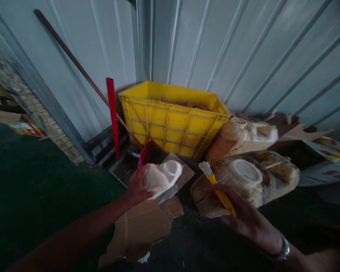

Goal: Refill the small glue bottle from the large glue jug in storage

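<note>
My left hand (pixel 137 185) grips the left side of a white plastic container (pixel 158 178), which is above a piece of brown cardboard (pixel 147 226) on the floor. A strip of clear tape or plastic (pixel 167 195) lies along the container's lower edge. In my right hand (pixel 240 211) is a yellow-handled brush (pixel 223 198), its pale bristles pointing up and left, coated with something whitish. Behind that hand stands a stained plastic jug (pixel 274 177) with a white lid (pixel 246 171).
A yellow crate (pixel 172 122) stands against the metal wall (pixel 215 41). Left of it are a red handle (pixel 112 117), a long wooden stick (pixel 73 56) and a dustpan (pixel 124 168). Another jug (pixel 243 136) and an open box (pixel 325 166) sit at the right.
</note>
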Tool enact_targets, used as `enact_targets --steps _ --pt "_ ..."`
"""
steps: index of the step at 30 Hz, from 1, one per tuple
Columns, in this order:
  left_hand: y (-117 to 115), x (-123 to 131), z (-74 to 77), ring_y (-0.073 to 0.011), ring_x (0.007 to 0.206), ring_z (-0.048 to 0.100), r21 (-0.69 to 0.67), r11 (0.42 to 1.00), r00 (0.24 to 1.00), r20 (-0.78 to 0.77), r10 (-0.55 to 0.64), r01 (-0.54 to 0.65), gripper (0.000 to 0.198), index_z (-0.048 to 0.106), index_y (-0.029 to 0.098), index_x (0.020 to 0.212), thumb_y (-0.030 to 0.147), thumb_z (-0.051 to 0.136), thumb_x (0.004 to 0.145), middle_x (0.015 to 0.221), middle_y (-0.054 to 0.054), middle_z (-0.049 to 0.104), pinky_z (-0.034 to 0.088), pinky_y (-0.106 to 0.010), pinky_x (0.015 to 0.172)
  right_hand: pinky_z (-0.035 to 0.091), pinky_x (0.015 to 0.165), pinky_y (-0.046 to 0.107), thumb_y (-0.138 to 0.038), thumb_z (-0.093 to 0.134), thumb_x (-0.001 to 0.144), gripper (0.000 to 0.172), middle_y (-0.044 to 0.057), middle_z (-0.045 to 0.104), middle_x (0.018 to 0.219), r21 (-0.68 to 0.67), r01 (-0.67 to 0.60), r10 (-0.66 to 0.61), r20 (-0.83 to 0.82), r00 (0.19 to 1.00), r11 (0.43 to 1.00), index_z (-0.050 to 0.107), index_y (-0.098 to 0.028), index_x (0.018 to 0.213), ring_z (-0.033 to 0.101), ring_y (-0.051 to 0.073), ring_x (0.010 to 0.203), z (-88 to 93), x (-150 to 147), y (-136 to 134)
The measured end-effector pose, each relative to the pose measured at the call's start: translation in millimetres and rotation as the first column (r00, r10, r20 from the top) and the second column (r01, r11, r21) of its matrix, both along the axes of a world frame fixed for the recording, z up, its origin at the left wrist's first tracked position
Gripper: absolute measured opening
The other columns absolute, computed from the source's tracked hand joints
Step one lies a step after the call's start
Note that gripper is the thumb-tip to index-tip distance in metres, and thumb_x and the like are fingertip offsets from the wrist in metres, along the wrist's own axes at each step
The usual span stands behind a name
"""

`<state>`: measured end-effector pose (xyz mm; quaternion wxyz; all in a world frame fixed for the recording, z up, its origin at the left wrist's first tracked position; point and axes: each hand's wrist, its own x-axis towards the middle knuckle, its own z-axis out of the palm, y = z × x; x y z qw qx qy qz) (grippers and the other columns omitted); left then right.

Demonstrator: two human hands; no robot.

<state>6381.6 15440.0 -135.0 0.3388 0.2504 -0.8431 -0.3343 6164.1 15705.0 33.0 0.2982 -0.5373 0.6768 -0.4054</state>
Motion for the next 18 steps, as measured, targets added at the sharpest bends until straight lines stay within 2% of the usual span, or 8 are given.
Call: enact_targets --steps 2,3,5,7,10,12,15,18 --pt "0 3 5.1 -0.0336 0.126 0.042 0.011 1.000 1.000 -0.012 0.003 -0.003 0.104 0.031 0.023 0.143 0.057 0.077 0.057 0.140 -0.012 0.042 0.035 -0.051 0.106 0.049 0.100 0.036 -0.039 0.072 0.074 0.066 0.013 0.056 0.129 -0.045 -0.018 0.011 -0.144 0.989 0.999 0.044 -0.024 0.132 0.055 0.024 0.119 4.3 0 -2" --pt "1 5 7.7 -0.0336 0.125 0.042 0.022 1.000 1.000 -0.017 0.006 -0.005 0.105 0.031 0.022 0.143 0.059 0.077 0.057 0.139 -0.012 0.043 0.035 -0.051 0.106 0.051 0.097 0.034 -0.039 0.073 0.073 0.063 0.012 0.059 0.125 -0.065 0.003 -0.018 -0.229 0.973 0.998 0.047 -0.023 0.129 0.058 0.023 0.115 6.0 -1 -5" --pt "1 10 12.8 -0.0338 0.124 0.043 0.057 0.998 1.000 -0.017 0.009 -0.008 0.107 0.032 0.021 0.144 0.062 0.077 0.056 0.139 -0.013 0.043 0.036 -0.051 0.105 0.054 0.084 0.029 -0.039 0.069 0.076 0.046 0.009 0.066 0.111 -0.101 0.088 -0.121 -0.400 0.909 0.991 0.057 -0.022 0.116 0.064 0.021 0.100 8.3 -1 -15" --pt "1 15 17.5 -0.0340 0.125 0.042 0.084 0.996 1.000 -0.010 0.010 -0.009 0.109 0.031 0.020 0.145 0.063 0.077 0.056 0.138 -0.014 0.042 0.035 -0.052 0.106 0.053 0.068 0.025 -0.042 0.061 0.081 0.029 0.006 0.069 0.094 -0.161 0.191 -0.247 -0.526 0.814 0.968 0.062 -0.021 0.101 0.067 0.018 0.080 8.1 0 -29" --pt "1 24 23.2 -0.0347 0.127 0.040 0.077 0.997 1.000 -0.008 0.007 -0.006 0.111 0.029 0.019 0.146 0.062 0.077 0.055 0.138 -0.015 0.042 0.033 -0.053 0.108 0.044 0.055 0.024 -0.046 0.052 0.084 0.029 0.004 0.066 0.073 -0.271 0.312 -0.413 -0.612 0.674 0.911 0.064 -0.020 0.087 0.063 0.016 0.062 0.9 -1 -56" --pt "1 30 26.8 -0.0342 0.127 0.041 0.062 0.998 1.000 -0.016 0.010 -0.009 0.110 0.029 0.020 0.146 0.061 0.078 0.056 0.138 -0.015 0.041 0.034 -0.052 0.107 0.041 0.052 0.025 -0.049 0.053 0.081 0.031 0.004 0.065 0.069 -0.285 0.389 -0.479 -0.608 0.633 0.876 0.063 -0.020 0.083 0.060 0.017 0.058 -7.6 -2 -74" --pt "0 40 32.9 -0.0336 0.127 0.042 0.050 0.998 0.999 -0.023 0.025 -0.024 0.108 0.028 0.023 0.147 0.056 0.079 0.058 0.138 -0.013 0.040 0.036 -0.051 0.107 0.042 0.056 0.025 -0.051 0.057 0.075 0.031 0.003 0.065 0.072 -0.209 0.450 -0.490 -0.499 0.714 0.868 0.063 -0.021 0.081 0.060 0.017 0.062 -22.0 1 -97" --pt "-2 49 38.8 -0.0349 0.128 0.041 0.049 0.998 0.999 -0.023 0.039 -0.037 0.108 0.025 0.026 0.148 0.050 0.080 0.058 0.139 -0.012 0.040 0.035 -0.052 0.108 0.045 0.061 0.026 -0.047 0.058 0.069 0.027 0.002 0.065 0.076 -0.196 0.442 -0.483 -0.340 0.807 0.876 0.062 -0.021 0.079 0.060 0.016 0.067 -34.2 9 -114"
